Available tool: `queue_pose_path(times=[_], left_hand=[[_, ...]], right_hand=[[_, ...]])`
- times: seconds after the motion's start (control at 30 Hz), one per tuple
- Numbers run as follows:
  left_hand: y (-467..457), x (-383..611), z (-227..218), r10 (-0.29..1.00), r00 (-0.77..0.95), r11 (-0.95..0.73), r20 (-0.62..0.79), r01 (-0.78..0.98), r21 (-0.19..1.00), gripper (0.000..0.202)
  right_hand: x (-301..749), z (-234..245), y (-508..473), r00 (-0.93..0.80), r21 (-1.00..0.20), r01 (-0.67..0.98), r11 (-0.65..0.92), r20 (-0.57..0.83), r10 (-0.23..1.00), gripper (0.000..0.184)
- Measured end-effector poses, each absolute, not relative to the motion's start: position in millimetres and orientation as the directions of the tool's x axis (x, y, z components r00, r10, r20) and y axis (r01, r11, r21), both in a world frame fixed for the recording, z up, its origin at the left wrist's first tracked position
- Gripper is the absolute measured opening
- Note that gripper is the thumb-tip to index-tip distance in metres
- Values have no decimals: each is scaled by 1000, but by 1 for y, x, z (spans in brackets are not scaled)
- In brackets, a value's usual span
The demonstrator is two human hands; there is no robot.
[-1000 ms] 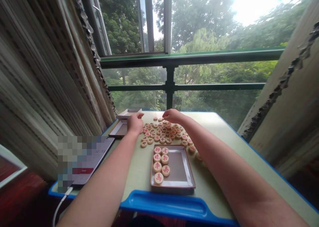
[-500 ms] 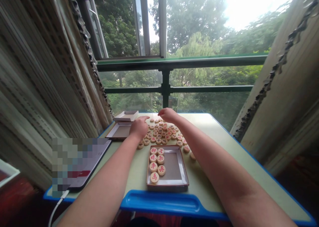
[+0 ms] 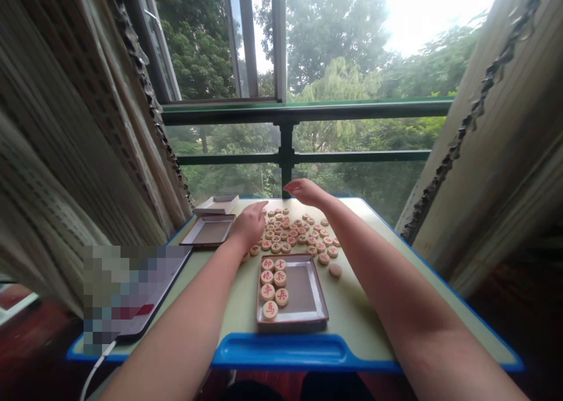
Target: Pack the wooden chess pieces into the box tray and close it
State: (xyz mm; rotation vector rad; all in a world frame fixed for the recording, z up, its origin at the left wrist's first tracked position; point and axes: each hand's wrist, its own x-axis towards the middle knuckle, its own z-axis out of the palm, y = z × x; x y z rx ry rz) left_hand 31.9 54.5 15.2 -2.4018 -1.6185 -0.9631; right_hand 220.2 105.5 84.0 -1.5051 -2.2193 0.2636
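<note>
Round wooden Chinese chess pieces (image 3: 291,233) lie spread across the far half of the table, with characters in red or dark ink. At the left edge of the spread is my left hand (image 3: 251,222), its fingers stretched out and nothing seen in them. My right hand (image 3: 304,191) hovers beyond the far pieces, fingers extended and apart from the table, holding nothing that I can see. Nearer to me, a shallow box (image 3: 324,313) has two columns of red-lettered pieces along its left side; its right part shows bare grey bottom.
Left of the pieces lie another shallow box tray (image 3: 190,237) and a white box part (image 3: 215,204). A flat device (image 3: 167,284) with a white cable (image 3: 97,363) rests at the table's left edge. A blue trough (image 3: 281,350) runs along the front edge; a railing stands beyond.
My right hand has lifted and moved right, its fingers straighter. My left hand has shifted slightly right over the pieces. Some pieces on the right lie more spread out. The view has turned slightly.
</note>
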Motion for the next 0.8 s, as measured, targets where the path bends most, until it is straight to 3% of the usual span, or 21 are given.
queue_pose_path(times=[0.07,0.17,0.33,0.47,0.63,0.8], left_hand=[[50,34,20,755,219,-467,618,841,273,43],[41,39,27,721,239,-519,650,808,279,41],[19,59,35,708,389,-653,590,680,334,35],[0,76,41,710,506,-702,491,562,436,37],[-18,86,44,632,650,-751,421,381,539,43],[-20,84,39,690,618,-687,377,394,611,44]], right_hand=[[219,103,88,-319,-489,725,485,385,866,29],[224,117,52,-311,-532,667,522,438,844,28],[261,78,-24,-222,-405,819,405,427,877,21],[295,30,-71,-206,-376,848,373,415,886,23],[305,6,-83,-336,-314,826,468,393,856,17],[301,4,-74,-339,-335,818,466,374,863,18]])
